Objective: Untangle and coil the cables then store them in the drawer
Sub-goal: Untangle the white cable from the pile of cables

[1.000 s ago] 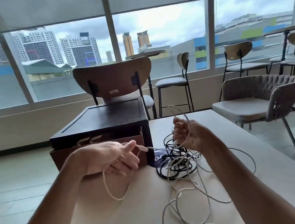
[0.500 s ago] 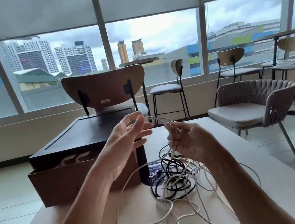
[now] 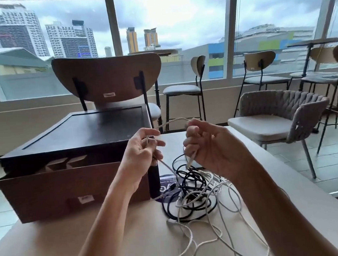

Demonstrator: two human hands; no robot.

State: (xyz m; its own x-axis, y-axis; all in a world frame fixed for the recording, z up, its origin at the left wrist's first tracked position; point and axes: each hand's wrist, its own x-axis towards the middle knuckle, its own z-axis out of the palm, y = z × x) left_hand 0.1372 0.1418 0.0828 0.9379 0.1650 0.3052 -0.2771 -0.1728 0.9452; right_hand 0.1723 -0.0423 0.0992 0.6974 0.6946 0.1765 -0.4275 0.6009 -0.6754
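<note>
A white cable (image 3: pixel 172 121) arcs between my two raised hands above the table. My left hand (image 3: pixel 140 154) pinches one part of it, and the strand drops from there to the table. My right hand (image 3: pixel 210 146) grips the other part, with the plug end hanging below the fingers. Under the hands lies a tangle of black cable (image 3: pixel 189 190) and white cable (image 3: pixel 224 237) on the beige table (image 3: pixel 51 252). The dark box (image 3: pixel 76 136) on the left has its brown drawer (image 3: pixel 66 192) pulled open toward me.
A round purple sticker (image 3: pixel 167 186) lies under the tangle beside the box. A brown chair (image 3: pixel 108 80) stands behind the box. A grey woven armchair (image 3: pixel 278 119) is off the table's right edge, with stools along the window.
My left hand has gone from open beside the cable to pinching it. Both hands have drawn slightly apart, stretching a white loop between them. The camera has tilted up a little.
</note>
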